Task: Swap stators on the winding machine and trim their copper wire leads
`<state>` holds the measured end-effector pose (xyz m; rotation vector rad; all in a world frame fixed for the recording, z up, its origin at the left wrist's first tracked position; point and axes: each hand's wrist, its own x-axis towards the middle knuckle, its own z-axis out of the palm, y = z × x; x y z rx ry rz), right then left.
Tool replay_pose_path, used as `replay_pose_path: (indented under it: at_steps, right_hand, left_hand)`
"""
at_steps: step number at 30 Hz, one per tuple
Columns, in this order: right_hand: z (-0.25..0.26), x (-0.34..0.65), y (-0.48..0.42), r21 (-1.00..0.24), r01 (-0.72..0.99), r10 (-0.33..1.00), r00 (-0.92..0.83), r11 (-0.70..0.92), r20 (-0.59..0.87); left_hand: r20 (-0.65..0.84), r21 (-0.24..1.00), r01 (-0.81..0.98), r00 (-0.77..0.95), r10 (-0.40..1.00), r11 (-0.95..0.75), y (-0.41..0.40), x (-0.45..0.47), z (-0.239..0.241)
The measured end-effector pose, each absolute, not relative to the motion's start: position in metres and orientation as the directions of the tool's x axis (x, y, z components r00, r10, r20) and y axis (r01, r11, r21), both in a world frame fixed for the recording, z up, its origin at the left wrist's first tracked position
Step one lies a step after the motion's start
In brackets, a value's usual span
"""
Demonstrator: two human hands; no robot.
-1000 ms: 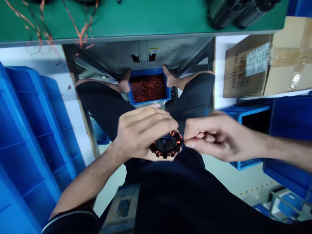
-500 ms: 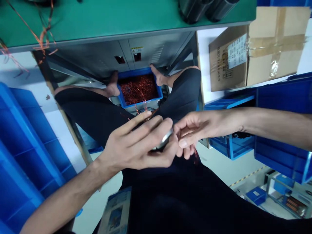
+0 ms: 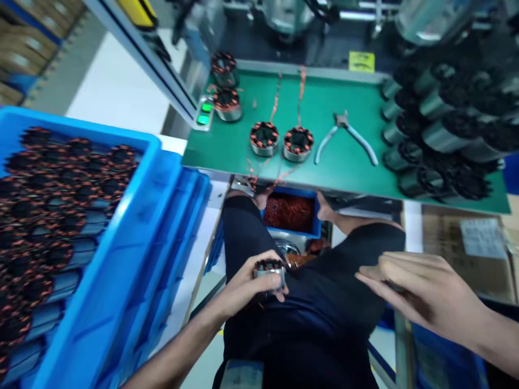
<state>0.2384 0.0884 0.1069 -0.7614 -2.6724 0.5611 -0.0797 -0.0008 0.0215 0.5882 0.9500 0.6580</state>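
My left hand (image 3: 253, 283) is wrapped round a motor stator (image 3: 270, 270), a short metal ring with copper windings on top, held over my lap. Off to the right, apart from it, my right hand (image 3: 425, 297) is closed with its fingers curled in; motion blurs it, and whatever it may hold is hidden. Two stators (image 3: 298, 145) with long copper wire tails stand on the green bench mat (image 3: 344, 92). Beside them lie cutting pliers (image 3: 344, 129) with pale blue handles, jaws pointing away.
At left, a blue crate (image 3: 133, 200) full of wound stators sits on stacked crates. Dark-topped metal stators (image 3: 450, 129) crowd the bench's right side. Below, a blue bin (image 3: 292, 210) holds copper wire scraps. A cardboard box (image 3: 466, 248) stands at right. Machine parts (image 3: 287, 16) span the back.
The view has lifted to show the bench top. My right hand has moved away from the left to the right; the left still holds the stator, now with its windings visible.
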Motion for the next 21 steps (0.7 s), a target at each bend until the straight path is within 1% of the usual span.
replay_pose_path:
  at_steps: [2,4,6,8,9,11,12,14,16,18,21]
  right_hand:
    - [0.109,0.205,0.105,-0.431,0.455,0.569,-0.802,0.779,0.182]
    - [0.114,0.156,0.127,-0.340,0.443,0.533,-0.811,0.830,0.242]
    - [0.117,0.098,0.158,-0.211,0.471,0.516,-0.797,0.857,0.315]
    - [0.116,0.040,0.196,-0.097,0.574,0.571,-0.754,0.813,0.325]
    - [0.114,0.014,0.217,-0.063,0.623,0.606,-0.724,0.780,0.329]
    - [0.108,-0.027,0.256,-0.022,0.710,0.680,-0.666,0.704,0.307]
    - [0.106,-0.042,0.273,-0.006,0.734,0.705,-0.651,0.680,0.283]
    - [0.103,-0.059,0.296,0.032,0.725,0.701,-0.676,0.688,0.229]
    - [0.106,-0.059,0.301,0.056,0.673,0.648,-0.729,0.737,0.221]
    - [0.112,-0.047,0.290,0.048,0.632,0.594,-0.750,0.774,0.291]
    - [0.124,-0.013,0.252,-0.042,0.602,0.549,-0.696,0.798,0.463]
  left_hand:
    - [-0.589,0.712,-0.370,0.148,0.795,0.597,-0.007,-0.096,0.019]
    - [-0.581,0.727,-0.481,-0.050,0.812,0.491,-0.010,-0.110,0.019]
    - [-0.530,0.739,-0.561,-0.145,0.835,0.372,-0.010,-0.121,0.022]
    - [-0.459,0.762,-0.586,-0.188,0.868,0.276,-0.008,-0.130,0.026]
    - [-0.417,0.786,-0.573,-0.214,0.883,0.233,-0.007,-0.134,0.028]
    - [-0.338,0.864,-0.474,-0.295,0.894,0.171,-0.004,-0.143,0.034]
    - [-0.301,0.909,-0.383,-0.337,0.892,0.163,-0.002,-0.148,0.037]
    - [-0.217,0.975,-0.138,-0.404,0.889,0.175,0.003,-0.160,0.046]
    - [-0.135,0.970,0.128,-0.423,0.896,0.206,0.012,-0.173,0.054]
    - [-0.053,0.922,0.327,-0.419,0.906,0.205,0.026,-0.186,0.061]
    - [0.041,0.862,0.477,-0.400,0.915,0.170,0.056,-0.197,0.065]
